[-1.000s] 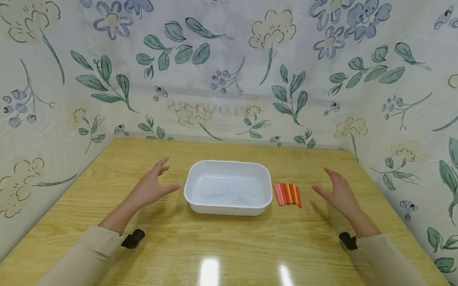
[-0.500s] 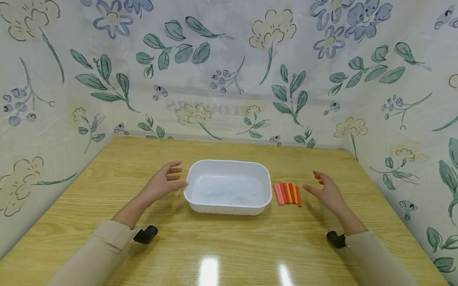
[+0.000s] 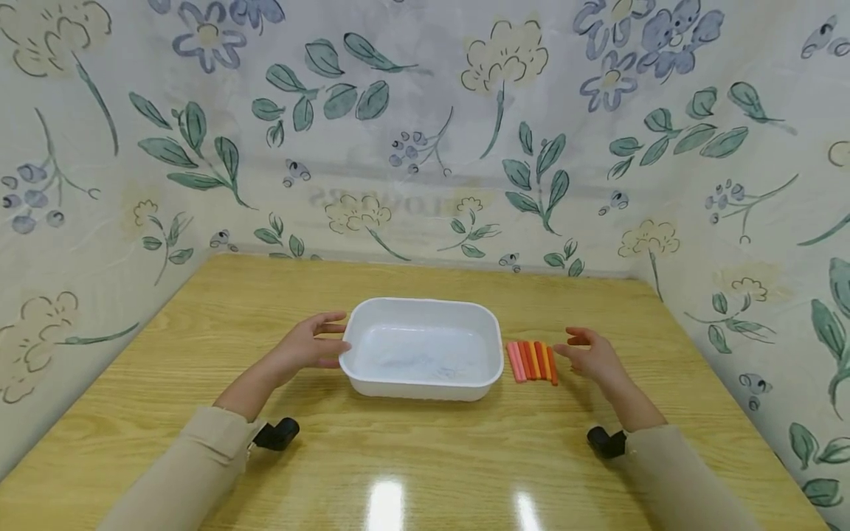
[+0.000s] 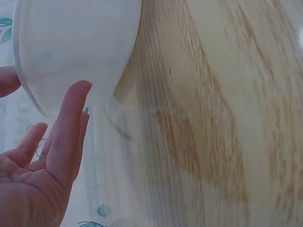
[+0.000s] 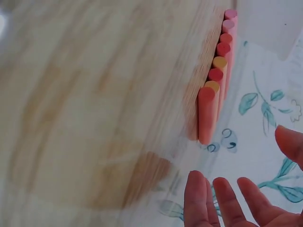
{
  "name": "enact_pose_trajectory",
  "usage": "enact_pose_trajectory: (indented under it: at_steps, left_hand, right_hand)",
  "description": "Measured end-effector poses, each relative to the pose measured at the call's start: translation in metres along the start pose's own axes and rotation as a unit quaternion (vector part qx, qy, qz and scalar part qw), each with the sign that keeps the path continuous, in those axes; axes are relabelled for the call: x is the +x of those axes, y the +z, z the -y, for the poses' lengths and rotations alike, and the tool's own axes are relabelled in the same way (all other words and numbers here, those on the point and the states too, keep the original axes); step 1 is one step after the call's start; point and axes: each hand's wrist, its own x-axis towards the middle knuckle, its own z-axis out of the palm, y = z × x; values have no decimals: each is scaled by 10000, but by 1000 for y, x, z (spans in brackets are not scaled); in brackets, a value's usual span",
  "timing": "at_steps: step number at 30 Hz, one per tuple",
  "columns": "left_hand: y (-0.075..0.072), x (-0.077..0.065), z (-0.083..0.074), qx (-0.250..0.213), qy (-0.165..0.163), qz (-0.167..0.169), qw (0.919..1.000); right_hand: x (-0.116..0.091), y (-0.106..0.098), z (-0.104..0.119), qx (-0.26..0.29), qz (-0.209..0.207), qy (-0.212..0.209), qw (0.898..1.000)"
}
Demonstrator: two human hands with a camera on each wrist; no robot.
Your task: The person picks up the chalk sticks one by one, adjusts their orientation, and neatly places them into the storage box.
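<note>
A white rectangular plastic tub stands on the wooden table. Just outside its left end is my left hand, fingers extended, with one fingertip at the rim; whether it touches cannot be told. In the left wrist view this hand shows loosely spread fingers beside the tub's pale wall. A row of chalk sticks in pink, red and orange lies against one another right of the tub. My right hand hovers at the row's right end. The right wrist view shows its relaxed fingers apart from the chalk sticks.
The yellow wooden table spreads around the tub. White flower-print cloth hangs behind it and along both sides. A black wrist camera is strapped to the left forearm, another black wrist camera to the right.
Both hands have moved inward and slightly lower: the left to the tub's left rim, the right toward the chalk sticks. Tub and sticks stay in place.
</note>
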Motion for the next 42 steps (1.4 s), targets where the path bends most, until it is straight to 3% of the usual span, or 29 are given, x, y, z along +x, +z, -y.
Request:
enact_pose_trajectory:
  at_steps: [4,9,18,22,42]
  left_hand:
    - [1,2,1,-76,-53,-16,10000]
    - [1,3,1,-118,-8,-7,9999]
    - [4,2,0,-117,16,23,9999]
    - [4,2,0,-102,36,45,9999]
    - [5,1,3,-143,-49,-72,9999]
  right_hand:
    - [4,1,-2,333,178,202,9991]
    - [8,0,-4,544,784,272,9951]
    - [14,-4,-6,-274,1333,41,9907]
    - [16,-5,-6,-365,1401,-16,9895]
    - [14,-1,-5,750,1095,-94,9911]
